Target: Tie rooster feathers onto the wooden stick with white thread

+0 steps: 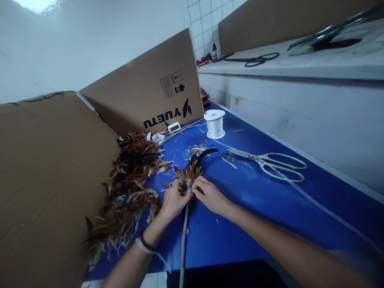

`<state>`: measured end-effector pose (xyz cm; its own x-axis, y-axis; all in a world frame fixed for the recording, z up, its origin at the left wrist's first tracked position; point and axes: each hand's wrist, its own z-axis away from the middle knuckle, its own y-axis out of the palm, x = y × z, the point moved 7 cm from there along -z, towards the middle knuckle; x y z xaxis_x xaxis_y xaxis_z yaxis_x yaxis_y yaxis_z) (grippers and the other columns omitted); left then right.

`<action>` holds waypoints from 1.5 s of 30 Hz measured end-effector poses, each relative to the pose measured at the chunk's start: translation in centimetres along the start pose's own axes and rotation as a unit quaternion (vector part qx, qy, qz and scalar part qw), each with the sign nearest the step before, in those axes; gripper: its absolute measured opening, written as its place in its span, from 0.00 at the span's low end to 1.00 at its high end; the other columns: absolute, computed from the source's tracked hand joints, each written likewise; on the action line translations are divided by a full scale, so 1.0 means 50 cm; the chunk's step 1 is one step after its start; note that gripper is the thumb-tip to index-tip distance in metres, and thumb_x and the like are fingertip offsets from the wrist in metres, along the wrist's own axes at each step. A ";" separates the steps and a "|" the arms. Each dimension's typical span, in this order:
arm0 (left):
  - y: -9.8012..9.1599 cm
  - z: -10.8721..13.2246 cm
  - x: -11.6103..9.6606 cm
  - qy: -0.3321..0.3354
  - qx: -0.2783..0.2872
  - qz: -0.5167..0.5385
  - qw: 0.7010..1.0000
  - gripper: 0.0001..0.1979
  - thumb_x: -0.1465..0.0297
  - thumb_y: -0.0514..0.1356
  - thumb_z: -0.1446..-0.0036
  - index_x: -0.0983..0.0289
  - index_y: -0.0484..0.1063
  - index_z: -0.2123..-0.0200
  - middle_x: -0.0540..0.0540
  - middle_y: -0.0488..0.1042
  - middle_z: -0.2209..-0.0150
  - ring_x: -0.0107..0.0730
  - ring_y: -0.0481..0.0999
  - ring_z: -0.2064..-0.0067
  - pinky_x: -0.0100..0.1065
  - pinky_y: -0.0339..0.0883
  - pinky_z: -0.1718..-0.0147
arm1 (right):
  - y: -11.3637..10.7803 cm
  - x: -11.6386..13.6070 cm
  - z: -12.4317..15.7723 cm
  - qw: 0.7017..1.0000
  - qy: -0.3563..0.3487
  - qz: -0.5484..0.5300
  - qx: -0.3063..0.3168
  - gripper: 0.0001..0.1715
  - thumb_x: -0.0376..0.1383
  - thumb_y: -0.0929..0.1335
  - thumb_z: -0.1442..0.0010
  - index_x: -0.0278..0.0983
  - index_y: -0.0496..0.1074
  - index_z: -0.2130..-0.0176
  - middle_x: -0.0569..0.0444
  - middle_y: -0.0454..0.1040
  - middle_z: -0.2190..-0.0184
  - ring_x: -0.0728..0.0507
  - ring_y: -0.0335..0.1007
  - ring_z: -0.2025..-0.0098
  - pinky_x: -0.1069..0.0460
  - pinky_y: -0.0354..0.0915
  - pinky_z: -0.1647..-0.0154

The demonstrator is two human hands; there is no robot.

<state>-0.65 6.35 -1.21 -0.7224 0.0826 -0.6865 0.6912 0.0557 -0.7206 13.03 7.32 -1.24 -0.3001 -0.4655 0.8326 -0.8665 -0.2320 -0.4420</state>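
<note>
A bunch of brown and black feathers sits at the top of a thin pale stick that runs down over the table's front edge. My left hand is closed around the base of the feathers where they meet the stick. From the other side, my right hand pinches at the same base; whether it grips a feather or something finer there is too small to tell. One long dark feather curves out to the right of the bunch. A pair of metal scissors lies to the right, blades toward the feathers.
Loose brown feathers are heaped along the left, against cardboard. A spool of white ribbon stands at the back, its ribbon trailing right under the scissors. Black scissors lie on the ledge above the blue table.
</note>
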 end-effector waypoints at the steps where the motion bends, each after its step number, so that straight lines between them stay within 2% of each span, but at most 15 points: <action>1: -0.002 -0.002 0.004 -0.010 -0.003 0.031 0.999 0.19 0.62 0.65 0.56 0.62 0.65 0.62 0.46 0.69 0.76 0.27 0.69 0.75 0.28 0.60 0.73 | -0.002 0.004 0.001 1.000 0.001 -0.010 0.002 0.08 0.26 0.61 0.45 0.37 0.65 0.71 0.56 0.64 0.69 0.48 0.63 0.67 0.52 0.60 0.64; 4: -0.012 -0.002 0.007 -0.055 -0.005 0.196 0.979 0.20 0.64 0.67 0.57 0.63 0.63 0.63 0.46 0.70 0.77 0.25 0.69 0.75 0.27 0.61 0.73 | -0.017 0.022 0.015 0.997 0.032 -0.061 -0.023 0.05 0.29 0.62 0.45 0.37 0.65 0.67 0.55 0.65 0.64 0.49 0.67 0.66 0.52 0.63 0.63; 7: -0.027 0.007 -0.011 -0.088 -0.016 0.371 0.924 0.21 0.65 0.67 0.56 0.64 0.62 0.62 0.49 0.73 0.72 0.26 0.72 0.72 0.28 0.64 0.70 | -0.025 0.043 0.047 0.988 0.093 -0.101 -0.068 0.08 0.36 0.64 0.44 0.38 0.64 0.61 0.53 0.67 0.60 0.49 0.69 0.66 0.51 0.65 0.63; 10: -0.048 0.017 -0.041 -0.076 -0.032 0.466 0.881 0.20 0.68 0.67 0.55 0.64 0.64 0.60 0.51 0.75 0.68 0.27 0.74 0.68 0.29 0.66 0.66 | 0.021 0.067 0.083 0.971 0.145 -0.189 0.004 0.15 0.42 0.64 0.43 0.37 0.64 0.58 0.53 0.71 0.66 0.47 0.71 0.69 0.51 0.66 0.66; 13: -0.054 0.027 -0.061 -0.074 -0.030 0.533 0.842 0.21 0.70 0.68 0.56 0.63 0.66 0.58 0.50 0.74 0.68 0.27 0.74 0.68 0.29 0.66 0.65 | 0.076 0.089 0.114 0.929 0.177 -0.315 0.082 0.18 0.46 0.59 0.39 0.36 0.61 0.57 0.56 0.71 0.73 0.49 0.70 0.77 0.53 0.65 0.75; 15: -0.049 0.035 -0.067 -0.089 -0.026 0.567 0.819 0.19 0.70 0.68 0.56 0.64 0.68 0.59 0.51 0.75 0.68 0.28 0.75 0.67 0.29 0.66 0.66 | 0.091 0.098 0.124 0.920 0.177 -0.338 0.088 0.18 0.47 0.56 0.38 0.36 0.61 0.59 0.59 0.69 0.78 0.50 0.67 0.82 0.55 0.62 0.80; 17: -0.040 0.043 -0.076 -0.099 -0.013 0.581 0.808 0.16 0.65 0.66 0.53 0.66 0.70 0.62 0.55 0.76 0.67 0.31 0.75 0.66 0.31 0.66 0.66 | 0.093 0.103 0.129 0.930 0.168 -0.318 0.071 0.18 0.48 0.56 0.37 0.37 0.61 0.63 0.61 0.67 0.80 0.52 0.63 0.85 0.57 0.59 0.83; 20: -0.027 0.054 -0.090 -0.095 -0.002 0.571 0.816 0.20 0.56 0.59 0.46 0.70 0.71 0.65 0.59 0.75 0.68 0.33 0.75 0.67 0.34 0.67 0.63 | 0.095 0.104 0.136 0.948 0.156 -0.273 0.055 0.18 0.48 0.57 0.37 0.37 0.61 0.69 0.62 0.66 0.82 0.53 0.62 0.86 0.58 0.57 0.83; 23: -0.019 0.059 -0.097 -0.079 -0.025 0.562 0.823 0.20 0.55 0.57 0.44 0.69 0.70 0.66 0.54 0.72 0.74 0.28 0.71 0.73 0.32 0.65 0.66 | 0.104 0.099 0.142 0.959 0.151 -0.235 0.051 0.20 0.47 0.56 0.36 0.38 0.59 0.72 0.62 0.65 0.83 0.53 0.62 0.86 0.58 0.58 0.82; 29: -0.005 0.059 -0.101 -0.041 -0.030 0.611 0.790 0.18 0.56 0.58 0.45 0.66 0.64 0.74 0.47 0.63 0.80 0.22 0.62 0.78 0.33 0.65 0.67 | 0.117 0.087 0.150 0.967 0.151 -0.202 0.034 0.19 0.46 0.56 0.36 0.38 0.59 0.73 0.62 0.64 0.83 0.53 0.61 0.85 0.58 0.57 0.82; 33: -0.002 0.067 -0.094 -0.054 0.002 0.626 0.778 0.19 0.56 0.58 0.45 0.67 0.66 0.74 0.51 0.67 0.77 0.24 0.67 0.76 0.33 0.66 0.67 | 0.123 0.084 0.159 0.947 0.163 -0.273 0.038 0.21 0.49 0.57 0.37 0.38 0.60 0.73 0.61 0.65 0.81 0.53 0.62 0.85 0.57 0.56 0.82; 36: -0.004 0.082 -0.084 -0.088 -0.001 0.606 0.790 0.20 0.55 0.57 0.44 0.68 0.69 0.65 0.58 0.74 0.67 0.31 0.74 0.70 0.36 0.68 0.65 | 0.113 0.081 0.162 0.950 0.168 -0.262 0.012 0.20 0.49 0.58 0.37 0.38 0.62 0.71 0.61 0.66 0.81 0.53 0.61 0.86 0.57 0.56 0.82; 39: -0.015 0.095 -0.083 -0.071 -0.050 0.569 0.818 0.17 0.58 0.60 0.46 0.65 0.67 0.60 0.59 0.74 0.59 0.34 0.75 0.65 0.38 0.68 0.61 | 0.099 0.082 0.162 0.967 0.157 -0.201 -0.015 0.19 0.47 0.59 0.37 0.38 0.62 0.73 0.63 0.61 0.85 0.53 0.58 0.87 0.57 0.56 0.82; 43: -0.024 0.104 -0.084 -0.038 -0.107 0.489 0.865 0.13 0.60 0.57 0.43 0.66 0.69 0.64 0.54 0.74 0.70 0.28 0.73 0.69 0.32 0.66 0.64 | 0.098 0.082 0.170 0.969 0.152 -0.194 -0.012 0.18 0.48 0.60 0.38 0.37 0.64 0.70 0.61 0.64 0.82 0.53 0.60 0.86 0.57 0.56 0.82; 45: -0.023 0.103 -0.084 -0.029 -0.115 0.478 0.870 0.15 0.60 0.55 0.41 0.67 0.70 0.67 0.53 0.72 0.74 0.27 0.72 0.71 0.30 0.64 0.65 | 0.105 0.082 0.180 0.960 0.157 -0.233 0.010 0.18 0.48 0.59 0.37 0.37 0.64 0.65 0.60 0.67 0.78 0.52 0.62 0.84 0.57 0.58 0.81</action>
<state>1.45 0.83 2.00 0.1908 0.1510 -0.9699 0.9582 0.1861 0.2174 10.83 -3.48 -3.16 0.0108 -0.0272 0.9996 -0.9291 -0.3699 0.0000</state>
